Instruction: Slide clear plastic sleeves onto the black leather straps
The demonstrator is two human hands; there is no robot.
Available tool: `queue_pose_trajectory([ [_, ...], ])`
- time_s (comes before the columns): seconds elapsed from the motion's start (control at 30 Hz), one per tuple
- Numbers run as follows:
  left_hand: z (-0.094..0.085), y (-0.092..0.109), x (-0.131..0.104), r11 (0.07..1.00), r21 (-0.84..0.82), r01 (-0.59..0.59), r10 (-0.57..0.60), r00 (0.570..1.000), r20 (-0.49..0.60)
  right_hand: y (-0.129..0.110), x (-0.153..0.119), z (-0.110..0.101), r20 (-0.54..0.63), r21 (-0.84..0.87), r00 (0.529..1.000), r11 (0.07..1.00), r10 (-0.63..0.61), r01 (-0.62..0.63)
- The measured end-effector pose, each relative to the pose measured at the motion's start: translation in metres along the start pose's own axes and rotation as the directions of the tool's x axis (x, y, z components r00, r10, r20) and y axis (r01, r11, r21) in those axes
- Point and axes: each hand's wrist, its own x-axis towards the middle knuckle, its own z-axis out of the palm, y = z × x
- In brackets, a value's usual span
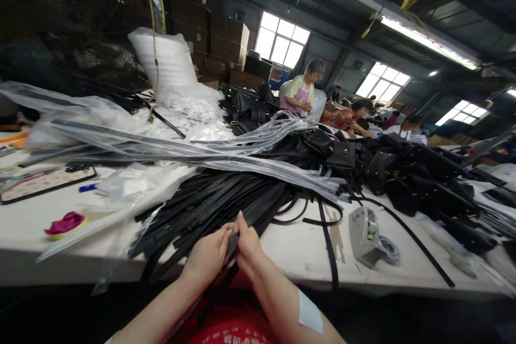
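My left hand [208, 251] and my right hand [248, 241] meet at the table's front edge, fingers pinched together. Between them is the end of a black strap [231, 246], dark and flat, gripped from both sides. Just beyond my fingers a thick heap of black straps [209, 199] spreads over the table, some ends hanging past the edge. Long clear plastic sleeves [258, 164] lie across the top of this heap. My fingers partly hide the held strap.
On the right stand a grey tape dispenser [363, 234] and a pile of black bags [423, 188]. To the left lie a patterned phone case [48, 183], a magenta cloth scrap [66, 223] and white plastic bags [137, 183]. Across the table a person in an apron [298, 94] stands.
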Motion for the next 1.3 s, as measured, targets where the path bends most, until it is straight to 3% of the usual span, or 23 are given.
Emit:
queue_pose_trajectory([
  [0.1,0.002,-0.001,-0.005,0.997,-0.033,-0.071,0.07,0.997,-0.018,-0.005,-0.001,-0.004,0.057,0.056,0.997,0.996,0.059,-0.062],
  [0.2,-0.009,0.0,-0.025,0.995,-0.009,-0.101,0.101,0.994,0.038,-0.044,0.011,-0.022,0.077,0.157,0.99,0.979,0.117,-0.128],
  [0.33,-0.029,-0.009,-0.055,0.983,-0.071,-0.17,0.176,0.98,0.088,-0.081,0.018,-0.034,0.046,0.14,0.999,0.99,-0.014,0.007],
  [0.47,-0.043,-0.024,-0.063,0.997,-0.053,-0.048,0.053,0.993,0.101,-0.067,0.002,-0.014,0.119,0.066,0.984,0.99,-0.132,0.124],
  [0.57,-0.049,-0.023,-0.057,0.999,0.0,0.048,-0.047,0.99,0.136,-0.048,-0.013,0.005,0.164,-0.013,0.969,0.982,-0.186,0.191],
  [0.67,-0.051,-0.012,-0.046,0.996,0.092,0.005,-0.012,0.997,0.074,-0.03,-0.031,0.015,0.22,-0.14,0.953,0.96,-0.208,0.242],
  [0.8,-0.04,0.002,-0.034,0.989,0.122,-0.085,0.084,0.996,0.006,-0.005,-0.054,0.018,0.325,-0.276,0.932,0.926,-0.161,0.256],
  [0.87,-0.034,0.004,-0.033,0.99,0.098,-0.105,0.106,0.994,-0.003,-0.006,-0.054,0.012,0.324,-0.238,0.942,0.956,-0.088,0.171],
  [0.97,-0.028,0.003,-0.037,0.988,0.13,-0.078,0.072,0.996,0.047,-0.033,-0.033,-0.006,0.163,-0.071,0.986,0.997,-0.025,0.037],
  [1.03,-0.028,0.004,-0.04,0.984,0.169,-0.058,0.043,0.995,0.088,-0.057,-0.015,-0.019,0.031,0.029,0.995,0.996,-0.089,0.089],
  [1.1,-0.027,0.005,-0.04,0.981,0.187,-0.052,0.032,0.994,0.107,-0.07,-0.003,-0.026,0.011,0.022,0.987,0.987,-0.16,0.159],
  [1.17,-0.025,0.008,-0.037,0.978,0.205,-0.041,0.018,0.994,0.112,-0.067,-0.005,-0.025,0.073,-0.043,0.982,0.984,-0.171,0.175],
  [1.3,-0.021,0.011,-0.028,0.974,0.223,-0.039,0.021,0.996,0.084,-0.022,-0.037,-0.006,0.182,-0.175,0.979,0.977,-0.088,0.12],
])
